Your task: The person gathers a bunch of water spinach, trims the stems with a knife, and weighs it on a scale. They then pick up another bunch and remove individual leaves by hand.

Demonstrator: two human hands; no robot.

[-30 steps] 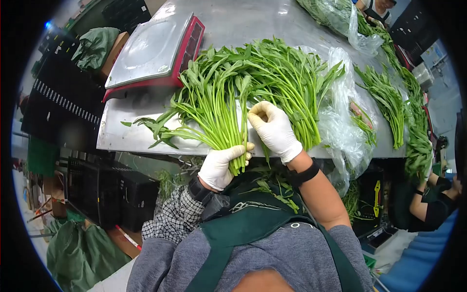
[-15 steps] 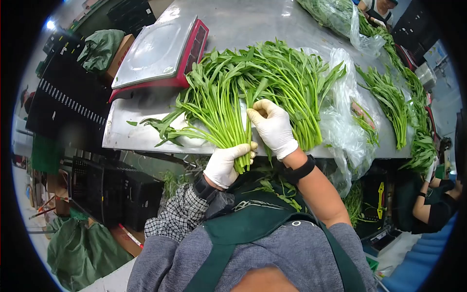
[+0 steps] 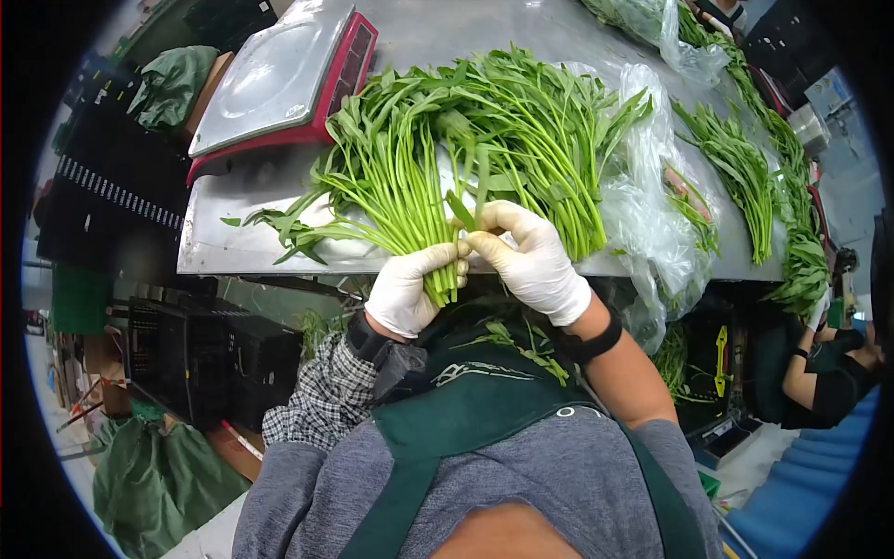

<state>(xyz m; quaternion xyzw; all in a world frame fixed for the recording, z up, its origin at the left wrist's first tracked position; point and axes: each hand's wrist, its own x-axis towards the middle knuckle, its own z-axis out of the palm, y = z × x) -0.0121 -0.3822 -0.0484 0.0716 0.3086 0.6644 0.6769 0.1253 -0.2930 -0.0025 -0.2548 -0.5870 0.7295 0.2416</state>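
Observation:
My left hand (image 3: 407, 289), in a white glove, is wrapped round the lower stems of a bunch of leafy greens (image 3: 402, 191) that looks like water spinach. The cut ends poke out below the fingers, and the leafy tops rest on the table. Close beside it, my gloved right hand (image 3: 535, 261) pinches a single stem (image 3: 463, 212) with a leaf on it, at the right side of the bunch. Part of that stem is hidden by the fingers. A larger heap of the same greens (image 3: 568, 186) lies just beyond my right hand.
A red scale (image 3: 279, 88) with a metal plate stands at the left of the metal table (image 3: 447, 28). Clear plastic bags (image 3: 643, 205) and more greens (image 3: 736, 177) lie rightward. Black crates (image 3: 186, 363) stand below left. A co-worker's arm (image 3: 805, 373) shows far right.
My right hand has come down from the upper stems to beside my left hand, now pinching a stem. The left hand keeps its hold on the bunch. The whole view has shifted slightly.

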